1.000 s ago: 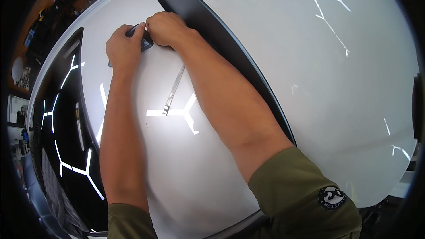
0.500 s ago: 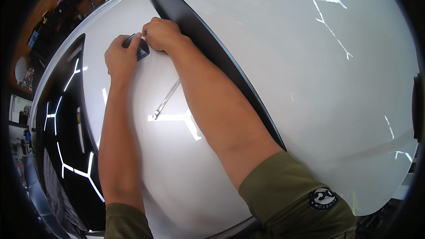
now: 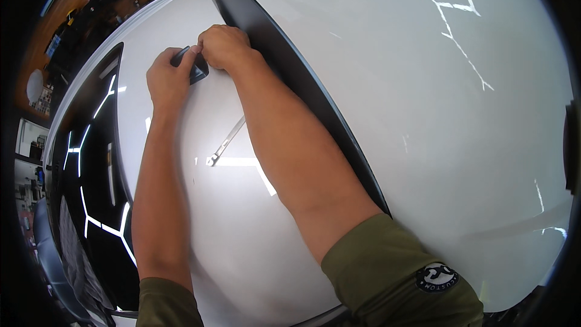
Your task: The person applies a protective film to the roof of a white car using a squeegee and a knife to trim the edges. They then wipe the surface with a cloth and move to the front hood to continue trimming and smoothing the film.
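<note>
My left hand (image 3: 169, 79) is closed on a small dark, flat piece (image 3: 197, 71), thumb on top, over a white curved car panel (image 3: 157, 24). Beside it, my right hand (image 3: 221, 47) is closed, its fingertips pinched at the piece's upper right; what they hold is hidden. Between my forearms a thin, pale metal-looking tool (image 3: 225, 144) lies on the panel, its upper end behind my right arm.
Dark glass (image 3: 91, 175) with light reflections runs down the left. A long black trim strip (image 3: 284, 66) curves beside my right arm, bordering a broad white car surface (image 3: 454, 145) on the right. Cluttered shelving (image 3: 30, 175) shows at the far left.
Both hands sit a little lower in the picture than a second ago, still together at the dark piece. The thin tool appears more slanted, its lower end farther left.
</note>
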A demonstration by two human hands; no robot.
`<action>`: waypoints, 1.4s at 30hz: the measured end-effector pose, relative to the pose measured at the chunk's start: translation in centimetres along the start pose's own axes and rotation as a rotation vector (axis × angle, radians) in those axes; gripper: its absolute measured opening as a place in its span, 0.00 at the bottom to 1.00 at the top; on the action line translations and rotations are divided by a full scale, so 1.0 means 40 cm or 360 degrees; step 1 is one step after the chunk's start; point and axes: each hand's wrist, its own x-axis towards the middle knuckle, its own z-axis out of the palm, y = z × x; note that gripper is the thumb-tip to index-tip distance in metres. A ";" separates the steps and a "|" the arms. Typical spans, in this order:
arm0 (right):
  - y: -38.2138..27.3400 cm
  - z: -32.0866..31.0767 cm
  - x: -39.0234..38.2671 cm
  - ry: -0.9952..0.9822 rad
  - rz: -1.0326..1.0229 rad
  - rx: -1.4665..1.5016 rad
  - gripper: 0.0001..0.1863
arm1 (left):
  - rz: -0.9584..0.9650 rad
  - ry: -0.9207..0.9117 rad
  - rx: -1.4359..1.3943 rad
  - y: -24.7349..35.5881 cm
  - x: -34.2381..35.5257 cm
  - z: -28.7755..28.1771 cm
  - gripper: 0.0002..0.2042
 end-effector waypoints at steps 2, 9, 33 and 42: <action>-0.002 0.009 0.003 0.0033 0.0013 -0.0044 0.10 | -0.0036 -0.0025 -0.0010 0.001 -0.002 0.000 0.21; -0.002 0.013 0.013 -0.0037 0.0049 0.0033 0.12 | 0.0024 0.0017 -0.0046 -0.034 0.005 0.007 0.21; 0.009 0.029 0.008 0.0194 -0.0225 -0.0030 0.10 | -0.0050 0.0039 -0.0236 -0.049 -0.018 0.003 0.20; -0.005 0.020 0.023 0.0090 0.0072 -0.0075 0.12 | 0.0010 0.0005 -0.0135 -0.032 -0.021 -0.007 0.21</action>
